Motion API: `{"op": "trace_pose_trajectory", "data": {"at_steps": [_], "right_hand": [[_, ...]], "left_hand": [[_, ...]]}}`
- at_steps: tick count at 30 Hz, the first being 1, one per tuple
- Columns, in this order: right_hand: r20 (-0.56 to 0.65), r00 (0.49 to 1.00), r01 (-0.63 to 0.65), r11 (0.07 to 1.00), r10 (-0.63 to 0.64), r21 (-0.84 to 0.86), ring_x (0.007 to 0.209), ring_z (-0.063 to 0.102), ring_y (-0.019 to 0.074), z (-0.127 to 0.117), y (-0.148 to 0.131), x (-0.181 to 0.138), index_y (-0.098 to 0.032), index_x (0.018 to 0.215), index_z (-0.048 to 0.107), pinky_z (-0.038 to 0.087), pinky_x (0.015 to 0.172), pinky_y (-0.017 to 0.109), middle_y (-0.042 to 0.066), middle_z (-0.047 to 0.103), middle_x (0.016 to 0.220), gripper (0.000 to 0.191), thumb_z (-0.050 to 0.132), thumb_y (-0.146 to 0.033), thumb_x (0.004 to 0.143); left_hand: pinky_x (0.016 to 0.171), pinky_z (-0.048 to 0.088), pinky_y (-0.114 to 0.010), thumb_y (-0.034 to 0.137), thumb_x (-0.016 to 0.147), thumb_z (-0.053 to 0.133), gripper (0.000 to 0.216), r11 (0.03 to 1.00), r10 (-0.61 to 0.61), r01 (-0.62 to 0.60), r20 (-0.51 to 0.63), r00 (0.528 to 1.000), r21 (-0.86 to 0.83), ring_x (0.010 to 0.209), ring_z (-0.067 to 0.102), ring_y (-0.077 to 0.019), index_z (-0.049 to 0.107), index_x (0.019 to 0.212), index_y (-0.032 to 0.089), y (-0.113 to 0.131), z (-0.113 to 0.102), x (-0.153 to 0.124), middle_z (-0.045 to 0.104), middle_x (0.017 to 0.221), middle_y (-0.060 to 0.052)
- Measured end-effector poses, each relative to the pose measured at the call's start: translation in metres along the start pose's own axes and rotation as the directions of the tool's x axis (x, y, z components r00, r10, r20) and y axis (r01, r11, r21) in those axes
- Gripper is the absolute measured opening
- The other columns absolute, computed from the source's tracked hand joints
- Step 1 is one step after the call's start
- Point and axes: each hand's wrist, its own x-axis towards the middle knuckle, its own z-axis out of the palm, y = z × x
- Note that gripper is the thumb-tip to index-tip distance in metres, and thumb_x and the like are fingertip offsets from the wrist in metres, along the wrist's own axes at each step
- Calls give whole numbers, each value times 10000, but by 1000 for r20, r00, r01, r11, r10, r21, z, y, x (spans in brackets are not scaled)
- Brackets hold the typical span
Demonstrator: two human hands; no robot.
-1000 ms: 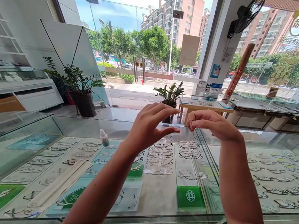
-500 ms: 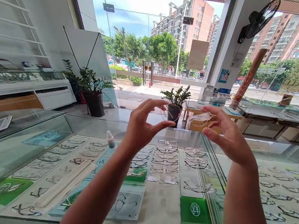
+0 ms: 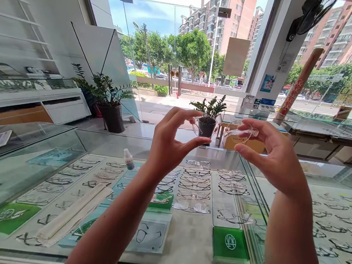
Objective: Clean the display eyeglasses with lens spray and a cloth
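Observation:
A pair of thin-rimmed round eyeglasses is held up at about chest height, above the far edge of the glass display case. My left hand pinches the left lens rim, fingers on top and thumb below. My right hand grips the right side the same way, fingertips above and thumb beneath. The clear lenses are hard to make out against the plant and boxes behind. Below the hands, rows of eyeglasses lie in the case.
On the case's glass top lie a small white dropper bottle and a folded cream cloth. A green block with a white logo sits in the case. Beyond the case stand potted plants and a larger one before the glass front.
My right hand has come in slightly lower and nearer the lens, and the eyeglasses' right lens shows more clearly. The view has tilted down a little. Both hands keep hold.

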Motion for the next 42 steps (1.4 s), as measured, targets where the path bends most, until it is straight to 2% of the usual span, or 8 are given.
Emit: {"op": "trace_pose_trajectory", "data": {"at_steps": [4,9,15,23,29,33,38,42], "right_hand": [[-59,998,25,993,-32,-117,1156,742,307,1,-5,0,-288,1428,636,620,1042,526,107,737,1377,638,844,-523,872],[-131,989,33,961,-72,-275,1052,748,311,5,-7,1,-287,1356,691,631,949,528,103,759,1326,555,821,-554,887],[-165,983,36,967,-80,-251,1048,749,306,10,-6,1,-277,1286,735,627,966,539,98,787,1239,456,795,-541,920],[-205,972,62,969,-113,-240,1034,753,285,14,-2,4,-280,1291,737,633,963,512,86,807,1206,456,804,-529,915],[-196,972,71,957,-129,-281,1035,755,299,15,-3,4,-278,1305,732,636,935,508,93,799,1241,478,822,-518,901],[-223,963,85,954,-153,-287,1017,754,297,18,-2,5,-275,1287,738,633,933,513,90,806,1214,456,808,-523,911],[-242,959,82,958,-151,-274,1003,742,293,21,-2,6,-292,1272,736,624,931,505,82,800,1193,437,800,-535,914],[-269,950,79,957,-158,-280,987,738,284,24,-3,7,-290,1274,730,619,918,487,83,794,1200,440,804,-530,912]], "left_hand": [[893,611,-380,576,882,834,538,1000,13,-13,-16,1000,-6,1009,714,-212,697,1294,258,2,-2,1,742,1142,-62],[886,608,-379,553,875,850,522,999,-41,41,-26,999,-6,992,717,-205,696,1284,268,1,-2,0,741,1126,-51],[862,600,-369,515,838,896,522,995,-97,96,-24,995,-38,969,715,-193,695,1262,287,-1,2,-1,739,1104,-34],[854,617,-361,513,865,873,523,985,-156,154,-11,988,-82,1020,712,-202,684,1300,291,-3,7,-4,743,1132,-48],[827,632,-333,512,870,868,502,985,-157,154,-38,987,-82,1073,683,-209,700,1295,303,2,8,-3,686,1229,-74],[814,631,-328,503,856,883,499,978,-194,187,-68,979,-94,1033,673,-200,720,1285,308,2,10,-4,673,1182,-64],[826,641,-326,524,858,876,633,969,-218,200,-118,969,-145,1059,692,-205,613,1389,301,-9,21,-9,699,1192,-79],[841,644,-318,533,874,858,574,955,-251,220,-147,957,-199,1091,713,-204,596,1312,269,-17,32,-13,715,1207,-96]]}}
